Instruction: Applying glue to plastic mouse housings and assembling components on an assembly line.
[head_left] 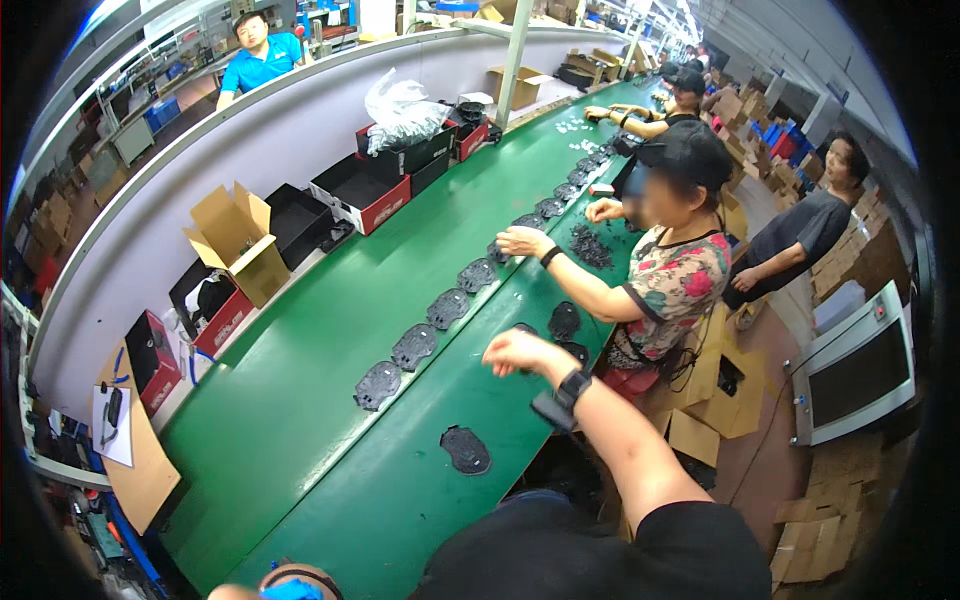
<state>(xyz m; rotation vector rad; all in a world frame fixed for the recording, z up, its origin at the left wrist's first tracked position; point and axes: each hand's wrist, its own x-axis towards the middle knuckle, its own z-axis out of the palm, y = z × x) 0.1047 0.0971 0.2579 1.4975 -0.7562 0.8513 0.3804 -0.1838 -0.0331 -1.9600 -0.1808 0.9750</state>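
Note:
My right hand (525, 352) hangs over the near strip of the green bench, its fingers curled together in a pinch. Whatever they hold, if anything, is too small to see. A dark band with a small box sits on that wrist. Just beyond the hand are black moulded plastic parts (564, 321), one partly hidden behind it. Another black moulded part (466, 451) lies alone nearer to me. Several similar plates (412, 346) form a row along the bench's middle seam. At the lower left edge, a bit of skin (232, 592), perhaps my left hand, shows beside something blue; no fingers are distinguishable.
A co-worker in a floral shirt (680, 270) reaches over the row on my right, near a pile of small black pieces (590, 246). Open cartons (238, 245) and black-red boxes (360, 190) line the bench's far side. A clipboard (112, 425) lies on the left-hand board.

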